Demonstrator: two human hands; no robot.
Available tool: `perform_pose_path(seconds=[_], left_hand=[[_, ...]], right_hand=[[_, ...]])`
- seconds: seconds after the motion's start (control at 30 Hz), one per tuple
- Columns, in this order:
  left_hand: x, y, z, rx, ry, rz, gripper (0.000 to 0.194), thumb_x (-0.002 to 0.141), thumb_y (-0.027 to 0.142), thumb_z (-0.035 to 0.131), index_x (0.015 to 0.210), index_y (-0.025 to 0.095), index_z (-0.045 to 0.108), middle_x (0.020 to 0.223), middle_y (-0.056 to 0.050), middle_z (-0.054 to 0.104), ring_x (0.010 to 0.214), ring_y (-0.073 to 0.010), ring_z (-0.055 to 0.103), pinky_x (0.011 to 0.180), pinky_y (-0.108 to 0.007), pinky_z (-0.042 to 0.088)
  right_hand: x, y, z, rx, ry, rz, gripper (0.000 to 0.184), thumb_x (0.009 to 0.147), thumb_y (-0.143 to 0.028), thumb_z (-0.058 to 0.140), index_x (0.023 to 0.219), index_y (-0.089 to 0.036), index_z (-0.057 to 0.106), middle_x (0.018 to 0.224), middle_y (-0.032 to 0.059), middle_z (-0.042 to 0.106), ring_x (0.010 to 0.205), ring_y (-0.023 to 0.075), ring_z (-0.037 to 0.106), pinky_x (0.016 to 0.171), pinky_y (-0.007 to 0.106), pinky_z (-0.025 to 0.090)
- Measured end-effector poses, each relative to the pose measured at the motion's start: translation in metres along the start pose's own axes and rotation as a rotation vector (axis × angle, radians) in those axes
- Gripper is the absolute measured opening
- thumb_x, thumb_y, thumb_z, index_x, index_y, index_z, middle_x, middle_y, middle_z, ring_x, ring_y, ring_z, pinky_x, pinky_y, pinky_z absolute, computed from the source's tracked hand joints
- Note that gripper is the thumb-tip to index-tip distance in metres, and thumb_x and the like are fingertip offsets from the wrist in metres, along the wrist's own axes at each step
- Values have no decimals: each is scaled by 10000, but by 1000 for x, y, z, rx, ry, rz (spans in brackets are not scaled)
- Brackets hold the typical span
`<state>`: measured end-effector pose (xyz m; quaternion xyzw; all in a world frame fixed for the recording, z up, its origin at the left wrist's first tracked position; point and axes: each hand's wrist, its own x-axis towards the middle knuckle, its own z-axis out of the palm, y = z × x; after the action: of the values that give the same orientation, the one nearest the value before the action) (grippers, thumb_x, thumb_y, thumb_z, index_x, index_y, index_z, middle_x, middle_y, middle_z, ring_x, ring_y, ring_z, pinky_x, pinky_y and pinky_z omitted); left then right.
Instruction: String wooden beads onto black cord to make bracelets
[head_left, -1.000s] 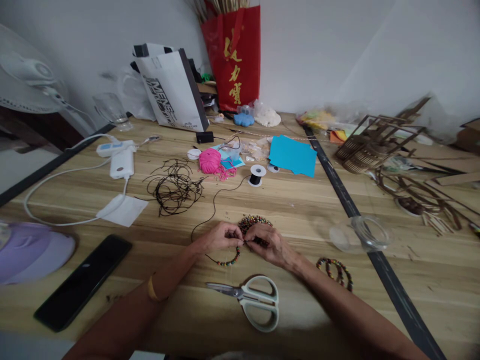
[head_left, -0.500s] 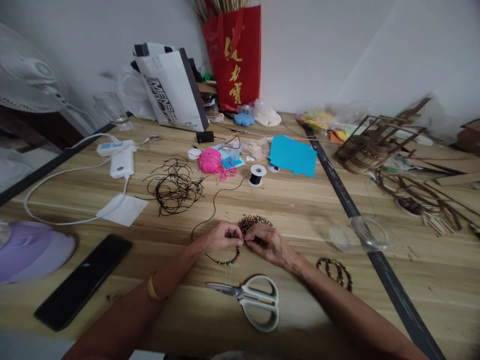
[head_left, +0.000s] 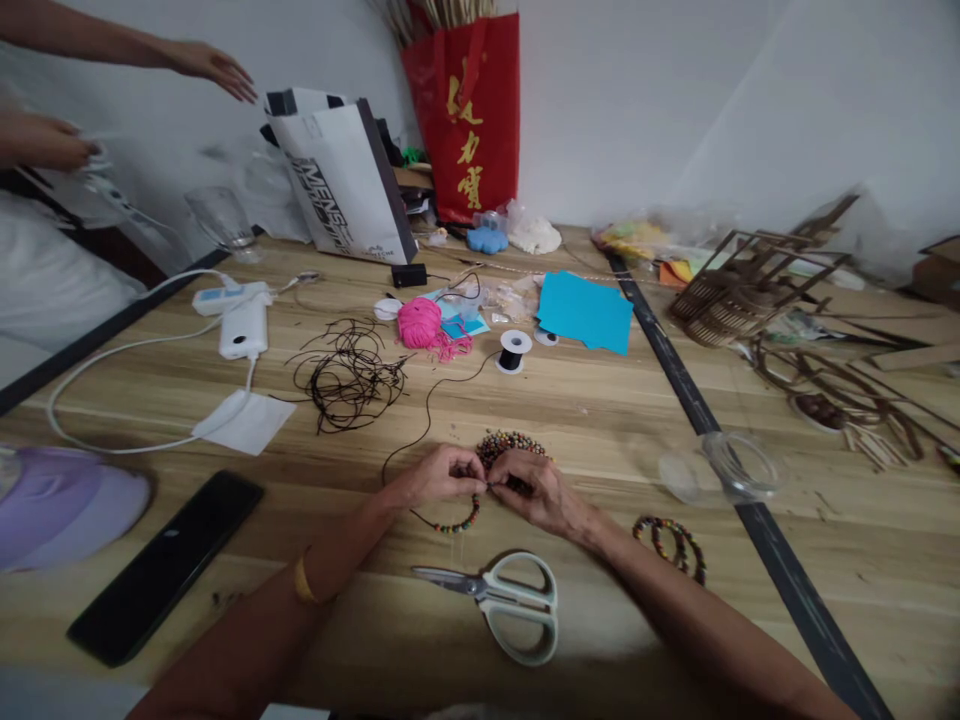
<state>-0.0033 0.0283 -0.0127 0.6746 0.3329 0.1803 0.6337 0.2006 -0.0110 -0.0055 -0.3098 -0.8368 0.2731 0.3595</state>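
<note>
My left hand (head_left: pixel 435 477) and my right hand (head_left: pixel 534 490) meet fingertip to fingertip on the wooden table (head_left: pixel 570 400), both pinched shut. A short strand of coloured beads (head_left: pixel 459 522) on thin black cord hangs from the left fingers. The right fingers pinch a bead or the cord end, too small to make out. A pile of loose beads (head_left: pixel 508 443) lies just behind both hands. The black cord (head_left: pixel 427 400) runs back to a small spool (head_left: pixel 514 351).
Scissors (head_left: pixel 504 598) lie in front of my hands, finished bead bracelets (head_left: pixel 670 542) to the right, a clear lid (head_left: pixel 731 466) beyond. A black phone (head_left: pixel 166 563), tangled cord (head_left: pixel 346 372), pink yarn (head_left: pixel 421 323) and a charger (head_left: pixel 243 325) are left. Another person's hands (head_left: pixel 210 65) reach in at top left.
Another person's arms and hands have come into view at the top left, where a fan showed before. My own hands stay pinched together at the beads.
</note>
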Motion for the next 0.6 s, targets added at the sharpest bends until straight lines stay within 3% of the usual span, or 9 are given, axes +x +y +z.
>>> perform_pose_path(seconds=[0.6], left_hand=[[1,3,0,-33,1,-33,186,679,285,710,708,115,639,629,17,588,606,-93,489,597,-191,380]], right_hand=[[0,-2,-2,21,17,43,77,891,-219,582,839,-164,598,756,40,636,697,145,587,655,252,464]])
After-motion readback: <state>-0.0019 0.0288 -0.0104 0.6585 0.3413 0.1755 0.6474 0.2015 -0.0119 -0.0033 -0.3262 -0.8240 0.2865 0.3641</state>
